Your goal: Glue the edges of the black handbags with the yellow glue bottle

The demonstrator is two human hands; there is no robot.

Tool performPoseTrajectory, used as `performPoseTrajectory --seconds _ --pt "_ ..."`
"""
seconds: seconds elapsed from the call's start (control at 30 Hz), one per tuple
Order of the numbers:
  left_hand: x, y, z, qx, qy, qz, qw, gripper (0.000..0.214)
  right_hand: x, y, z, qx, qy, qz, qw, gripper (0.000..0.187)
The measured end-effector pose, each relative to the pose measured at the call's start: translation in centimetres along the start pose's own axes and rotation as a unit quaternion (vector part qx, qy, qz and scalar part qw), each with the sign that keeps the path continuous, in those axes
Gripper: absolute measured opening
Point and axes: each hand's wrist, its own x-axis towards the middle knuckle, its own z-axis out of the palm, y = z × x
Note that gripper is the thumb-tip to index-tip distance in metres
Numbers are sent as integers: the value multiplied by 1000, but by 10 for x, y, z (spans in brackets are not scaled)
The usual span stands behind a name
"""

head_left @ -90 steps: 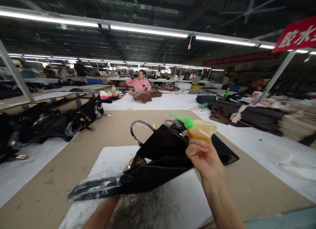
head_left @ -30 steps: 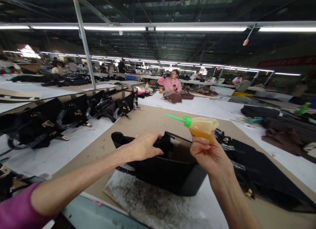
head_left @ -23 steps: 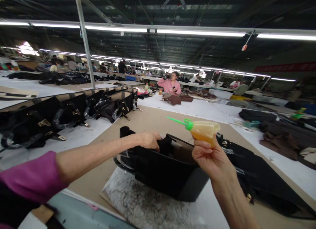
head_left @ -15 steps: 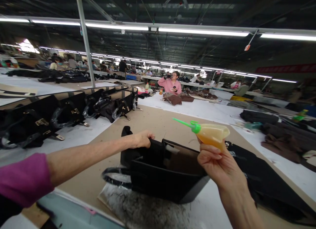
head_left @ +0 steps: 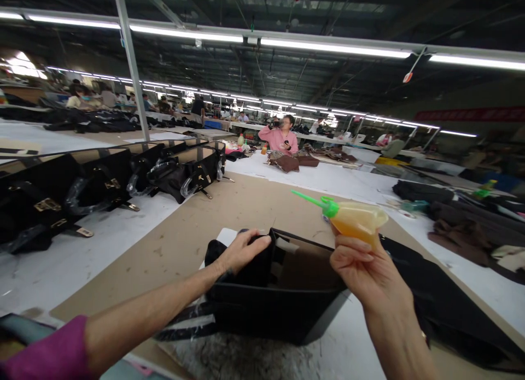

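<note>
A black bag (head_left: 279,311) stands open-topped in front of me, its brown lining facing up. My left hand (head_left: 245,250) reaches over its left part, thumb and fingers closed on black material at the bag's upper edge; the fingertips are partly hidden. A plastic-wrapped handle (head_left: 191,321) hangs at the bag's near left side. Raised over the right end of the bag, my right hand (head_left: 365,265) grips a squeeze bottle (head_left: 359,218) of amber liquid. Its long green nozzle points left, tilted slightly upward.
Several finished-looking black bags (head_left: 102,177) with metal clasps line the left side. Flat black pieces (head_left: 455,309) lie to the right, with dark and brown cloth (head_left: 463,232) beyond. Brown board (head_left: 164,249) covers the white table. Across it, a person (head_left: 281,136) in pink holds something up.
My left hand has shifted right along the bag, toward the lining. The bag's handle has dropped lower. My right hand and the bottle have barely moved; the view has shifted slightly.
</note>
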Motion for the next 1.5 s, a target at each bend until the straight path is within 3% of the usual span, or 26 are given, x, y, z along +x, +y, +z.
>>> performPoseTrajectory --seconds 0.13,0.27,0.37,0.53,0.63,0.73,1.07,1.17,1.33,1.5 --pt "0 6 2 255 -33 31 966 51 1 1 1 4 11 -2 1000 21" --pt "7 4 10 401 -17 -17 916 42 -1 0 0 10 10 4 1000 24" --pt "7 0 15 367 -40 -25 929 29 -4 0 -1 7 -3 11 1000 29" --pt "-2 -4 14 167 -85 -50 981 17 -8 1 -1 13 -9 12 1000 33" --pt "-4 -4 10 59 -84 -99 990 18 -13 1 0 16 -10 15 1000 35" --pt "-3 7 4 -9 -74 -102 992 20 -20 -3 -2 18 -19 13 1000 38" --pt "12 107 -17 169 -59 104 978 15 -59 -28 -43 166 -58 24 984 46" --pt "25 127 -20 213 -105 117 964 16 -71 -35 -51 160 -51 -3 986 45" --pt "46 144 -12 310 -233 78 918 10 -89 -62 -72 37 15 -56 998 42" --pt "53 130 19 428 -301 67 850 6 -97 -83 -105 -95 69 -82 990 42"
